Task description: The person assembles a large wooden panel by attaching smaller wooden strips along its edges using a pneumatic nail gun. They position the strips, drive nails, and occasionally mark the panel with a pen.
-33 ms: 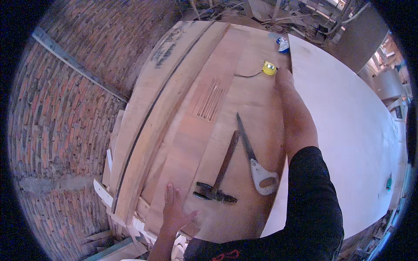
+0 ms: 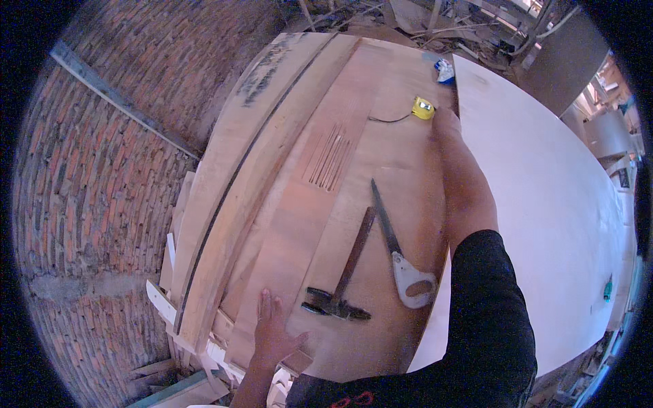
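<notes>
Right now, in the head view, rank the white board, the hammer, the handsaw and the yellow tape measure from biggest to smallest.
1. White board, by far.
2. Handsaw and hammer: they look about alike in length, so I won't rank them.
3. Yellow tape measure, though it lies farthest from the camera.

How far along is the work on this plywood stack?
Early, by the look of it. The left hand lies flat on the plywood sheet; the right hand reaches to the far edge beside the yellow tape measure. The hammer and handsaw lie untouched. No cut shows.
</notes>
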The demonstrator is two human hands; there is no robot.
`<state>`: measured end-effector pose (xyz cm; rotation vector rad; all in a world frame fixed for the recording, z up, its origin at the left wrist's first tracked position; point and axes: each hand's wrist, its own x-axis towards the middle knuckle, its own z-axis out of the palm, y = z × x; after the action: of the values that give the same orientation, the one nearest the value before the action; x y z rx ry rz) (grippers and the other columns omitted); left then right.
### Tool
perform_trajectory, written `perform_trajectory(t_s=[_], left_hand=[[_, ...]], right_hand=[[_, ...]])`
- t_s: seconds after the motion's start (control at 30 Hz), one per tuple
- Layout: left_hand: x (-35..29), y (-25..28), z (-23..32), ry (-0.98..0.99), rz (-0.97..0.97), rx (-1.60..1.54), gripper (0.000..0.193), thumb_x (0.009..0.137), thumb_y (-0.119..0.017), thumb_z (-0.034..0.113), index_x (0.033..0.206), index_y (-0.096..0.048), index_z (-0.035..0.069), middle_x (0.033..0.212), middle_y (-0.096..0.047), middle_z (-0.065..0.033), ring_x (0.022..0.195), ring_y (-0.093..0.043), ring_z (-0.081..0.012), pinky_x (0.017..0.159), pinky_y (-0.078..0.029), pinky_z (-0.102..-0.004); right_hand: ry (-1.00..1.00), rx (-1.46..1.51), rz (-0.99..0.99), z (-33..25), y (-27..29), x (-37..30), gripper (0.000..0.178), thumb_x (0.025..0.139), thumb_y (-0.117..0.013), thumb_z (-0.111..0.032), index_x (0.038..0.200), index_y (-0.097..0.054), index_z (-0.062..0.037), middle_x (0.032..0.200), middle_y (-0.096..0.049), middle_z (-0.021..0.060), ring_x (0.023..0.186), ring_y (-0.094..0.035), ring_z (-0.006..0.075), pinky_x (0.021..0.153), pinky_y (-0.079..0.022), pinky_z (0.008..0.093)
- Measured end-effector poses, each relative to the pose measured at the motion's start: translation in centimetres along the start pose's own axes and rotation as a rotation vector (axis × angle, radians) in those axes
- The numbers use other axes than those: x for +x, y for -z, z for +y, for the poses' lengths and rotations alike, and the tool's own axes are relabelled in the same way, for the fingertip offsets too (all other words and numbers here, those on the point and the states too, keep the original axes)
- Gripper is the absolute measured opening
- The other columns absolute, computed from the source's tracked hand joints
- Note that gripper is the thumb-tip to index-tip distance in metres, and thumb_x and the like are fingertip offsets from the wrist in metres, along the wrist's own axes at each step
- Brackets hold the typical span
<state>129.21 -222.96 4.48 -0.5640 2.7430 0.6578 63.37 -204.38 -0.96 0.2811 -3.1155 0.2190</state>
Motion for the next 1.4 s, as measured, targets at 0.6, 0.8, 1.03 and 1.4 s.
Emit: perform_trajectory(t_s=[0.6, 0.8, 1.03, 1.4], left_hand=[[0.1, -0.6, -1.9, 0.001, -0.04, 0.045, 0.118, 0.066, -0.081, 0.053, 0.149, -0.024, -0.009, 0.157, -0.01, -0.0347, 0.148, -0.013, -0.0469, 0.116, -0.028, -0.0524], [1.1, -1.1, -1.8, -0.124, -0.004, 0.311, 0.118, 0.068, -0.078, 0.061, 0.146, -0.028, -0.012, 0.156, -0.014, -0.0347, 0.147, -0.017, -0.0458, 0.107, -0.04, -0.0523], [1.2, -1.3, -3.1, -0.305, 0.01, 0.416, 0.121, 0.066, -0.082, 0.059, 0.144, -0.027, -0.016, 0.156, -0.013, -0.0365, 0.147, -0.017, -0.0443, 0.11, -0.039, -0.0459], [-0.2, 1.0, -0.7, -0.281, -0.087, 0.45, 0.129, 0.065, -0.082, 0.059, 0.143, -0.02, -0.021, 0.155, -0.008, -0.0396, 0.148, -0.012, -0.0435, 0.115, -0.032, -0.0426]], right_hand=[[0.088, 0.241, 0.165, 0.4, 10.0, -12.3, 0.037, 0.083, -0.069, -0.033, 0.099, -0.068, 0.0006, 0.084, -0.07, 0.0183, 0.077, -0.07, 0.0336, 0.072, -0.056, 0.0422], [-0.198, 1.011, 0.149, 10.0, 18.8, -41.2, 0.017, 0.084, -0.069, -0.021, 0.085, -0.065, -0.0046, 0.07, -0.064, 0.0085, 0.063, -0.065, 0.0224, 0.058, -0.053, 0.0341], [-0.808, 1.16, 0.646, 12.4, 21.1, -74.9, 0.014, 0.091, -0.063, -0.017, 0.089, -0.062, -0.0039, 0.077, -0.065, 0.0063, 0.074, -0.066, 0.0182, 0.068, -0.053, 0.03], [-0.802, 1.15, 0.635, 7.6, 10.3, -79.7, 0.02, 0.082, -0.072, -0.014, 0.094, -0.072, 0.0006, 0.08, -0.069, 0.0057, 0.073, -0.062, 0.0119, 0.069, -0.051, 0.0266]])
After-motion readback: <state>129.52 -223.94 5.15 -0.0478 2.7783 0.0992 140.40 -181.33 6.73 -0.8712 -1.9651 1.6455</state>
